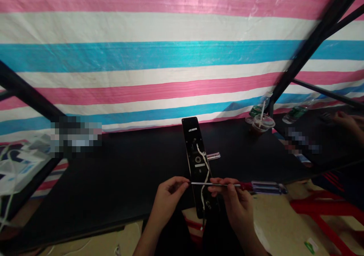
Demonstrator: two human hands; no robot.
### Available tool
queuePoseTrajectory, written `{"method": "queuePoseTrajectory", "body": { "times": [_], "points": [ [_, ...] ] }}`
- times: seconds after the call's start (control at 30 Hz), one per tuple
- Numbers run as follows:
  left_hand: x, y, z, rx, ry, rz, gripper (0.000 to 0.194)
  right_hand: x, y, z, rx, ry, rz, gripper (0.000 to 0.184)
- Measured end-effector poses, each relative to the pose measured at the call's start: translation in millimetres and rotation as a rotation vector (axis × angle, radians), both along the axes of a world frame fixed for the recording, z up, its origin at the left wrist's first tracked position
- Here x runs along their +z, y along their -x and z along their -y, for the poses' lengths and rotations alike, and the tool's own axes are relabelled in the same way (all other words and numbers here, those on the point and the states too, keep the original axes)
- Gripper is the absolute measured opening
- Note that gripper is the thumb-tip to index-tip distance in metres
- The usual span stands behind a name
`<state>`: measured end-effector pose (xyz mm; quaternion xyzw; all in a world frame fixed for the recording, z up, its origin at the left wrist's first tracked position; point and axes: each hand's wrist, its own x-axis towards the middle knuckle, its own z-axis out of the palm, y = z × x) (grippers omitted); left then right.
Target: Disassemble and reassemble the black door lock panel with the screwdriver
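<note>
Red-handled screwdriver [265, 187], tip pointing left, pinched level by fingers of left hand [167, 199] and right hand [234, 201]

both forearms rise from the bottom edge of the view and angle inward, the left forearm [150, 233] and the right forearm [251, 237] converging toward the middle. the left hand [167, 199] sits palm-inward with its wrist slightly bent, its fingertips [182, 181] drawn together into a narrow pinch that points toward the right. the right hand [234, 205] faces it just beside, knuckles up and curled, its fingers [217, 188] closed and reaching back toward the left. the two hands stay apart, with a small gap between them, both held at about the same height in front of the body.
</note>
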<state>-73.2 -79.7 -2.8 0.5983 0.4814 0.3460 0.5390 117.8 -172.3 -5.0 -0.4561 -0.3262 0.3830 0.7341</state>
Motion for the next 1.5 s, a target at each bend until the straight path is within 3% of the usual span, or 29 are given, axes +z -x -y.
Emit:
{"method": "queuePoseTrajectory", "body": {
  "times": [0.1, 0.27, 0.5, 0.67, 0.73, 0.8, 0.9, 1.03, 1.1, 1.17, 1.3, 1.5],
  "points": [
    [3.0, 5.2, 20.2, 0.094, 0.014, -0.017, 0.025, 2.0, 1.7, 6.1, 0.020, 0.040, 0.053, 0.022],
    [9.4, 8.1, 35.5, 0.137, -0.017, -0.040, 0.020, 9.1, 1.3, 13.7, 0.098, 0.026, 0.119, 0.028],
    [17.8, 6.4, 33.8, 0.115, -0.047, -0.019, 0.019, 15.8, -1.9, 17.4, 0.133, 0.020, 0.087, 0.027],
    [25.5, 16.0, 37.1, -0.022, -0.048, -0.011, 0.015, 27.4, -11.9, 11.9, 0.254, 0.027, 0.000, 0.023],
    [29.8, 18.2, 40.6, -0.046, -0.064, -0.001, 0.016, 31.3, -10.6, 8.0, 0.229, -0.013, -0.057, 0.021],
    [31.1, 15.6, 41.7, 0.009, -0.084, 0.010, 0.020, 33.8, -5.3, 2.7, 0.162, -0.060, -0.103, 0.020],
    [20.3, 0.6, 32.8, 0.145, -0.090, 0.056, 0.030, 35.4, 3.5, -8.8, 0.024, -0.087, -0.060, 0.020],
    [-16.8, -30.5, 8.0, 0.288, -0.091, 0.113, 0.057, 35.4, 4.4, -30.1, -0.171, -0.082, 0.240, 0.020],
    [-35.5, -43.7, 0.0, 0.325, -0.094, 0.111, 0.056, 33.4, 1.5, -40.7, -0.181, -0.081, 0.399, 0.020],
    [-48.4, -53.0, -1.9, 0.283, -0.070, 0.131, 0.055, 30.4, -0.8, -48.9, -0.141, -0.097, 0.497, 0.018],
    [-55.6, -61.2, 4.3, 0.241, -0.045, 0.142, 0.057, 26.5, -0.8, -55.8, -0.053, -0.105, 0.581, 0.017],
    [-57.3, -62.2, 7.1, 0.245, -0.098, 0.103, 0.055, 27.9, 2.1, -56.7, -0.031, -0.094, 0.640, 0.022]
  ]
}}
